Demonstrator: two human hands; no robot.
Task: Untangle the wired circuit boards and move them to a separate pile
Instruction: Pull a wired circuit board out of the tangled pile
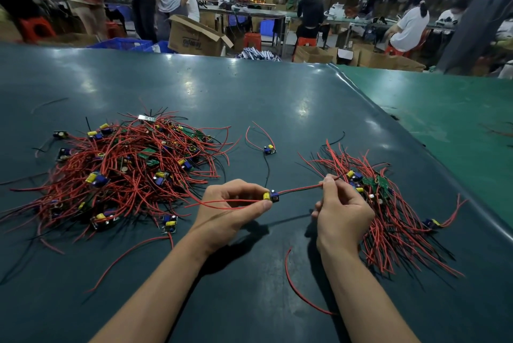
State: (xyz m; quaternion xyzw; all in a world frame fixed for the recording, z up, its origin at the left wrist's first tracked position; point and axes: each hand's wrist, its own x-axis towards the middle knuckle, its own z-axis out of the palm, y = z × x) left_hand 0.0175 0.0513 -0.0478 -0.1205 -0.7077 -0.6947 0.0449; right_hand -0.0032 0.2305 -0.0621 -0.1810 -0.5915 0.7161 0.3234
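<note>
A small circuit board (270,196) with a yellow capacitor and blue part is hanging at lower centre of the frame, its red wires (299,190) stretching out level to left and right. At centre left a large tangled pile (125,170) of similar boards and red and black wires is sprawling across the dark green table (277,93). At centre right a smaller pile (388,204) is lying with its wires fanning more evenly. Between the piles, slightly higher, a single board (269,149) is lying alone with looping red leads.
</note>
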